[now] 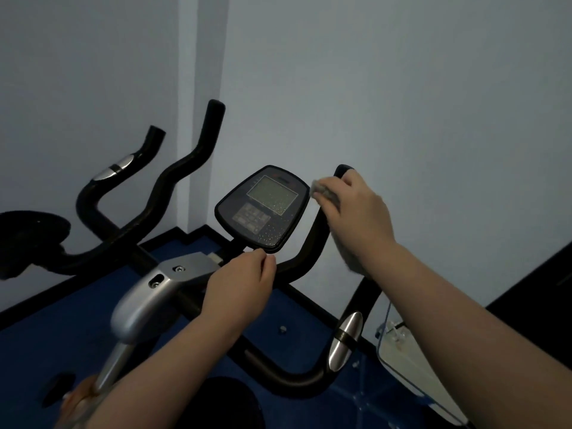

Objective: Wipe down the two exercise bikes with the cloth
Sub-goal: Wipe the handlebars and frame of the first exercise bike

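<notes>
Gripping a crumpled grey cloth (325, 193) on the black curved handlebar (312, 239), the right hand (356, 205) works at 2 o'clock of the droplet-speckled black console (263, 209); the left hand (241, 280) pinches its lower edge.

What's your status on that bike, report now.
Right hand shut on cloth, wiping right handlebar. Left hand steadying console by its lower edge. Console spotted with droplets. Nothing in the way.
</notes>
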Action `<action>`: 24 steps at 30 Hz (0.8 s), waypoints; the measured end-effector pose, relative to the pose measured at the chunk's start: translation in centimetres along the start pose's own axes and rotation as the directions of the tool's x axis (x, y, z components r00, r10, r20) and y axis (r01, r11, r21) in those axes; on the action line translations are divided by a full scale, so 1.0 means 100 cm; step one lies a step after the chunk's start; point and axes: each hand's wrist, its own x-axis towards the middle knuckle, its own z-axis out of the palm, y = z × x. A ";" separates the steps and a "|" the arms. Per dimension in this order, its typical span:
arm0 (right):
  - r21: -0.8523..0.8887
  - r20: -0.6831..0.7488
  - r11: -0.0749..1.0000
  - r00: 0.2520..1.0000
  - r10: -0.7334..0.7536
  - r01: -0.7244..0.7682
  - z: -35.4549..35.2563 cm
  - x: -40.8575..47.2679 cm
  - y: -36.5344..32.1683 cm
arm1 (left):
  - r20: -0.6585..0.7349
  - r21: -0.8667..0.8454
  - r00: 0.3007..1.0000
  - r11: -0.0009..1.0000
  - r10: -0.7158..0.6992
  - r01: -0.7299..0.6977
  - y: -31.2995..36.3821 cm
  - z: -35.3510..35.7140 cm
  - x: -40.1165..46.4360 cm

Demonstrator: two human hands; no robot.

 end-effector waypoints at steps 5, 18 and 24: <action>-0.021 0.157 0.996 0.984 0.089 -0.087 0.023 -0.030 -0.013 | -0.055 0.001 0.998 0.999 -0.035 0.035 -0.001 0.000 -0.001; 0.275 0.100 0.894 0.935 0.341 -0.355 0.028 -0.082 -0.057 | -0.096 -0.576 0.939 0.788 -0.330 0.218 -0.024 -0.028 -0.057; 0.445 0.318 0.880 0.948 0.017 -0.165 0.030 -0.085 -0.082 | -0.136 -0.511 0.920 0.822 -0.367 0.252 -0.027 -0.046 -0.087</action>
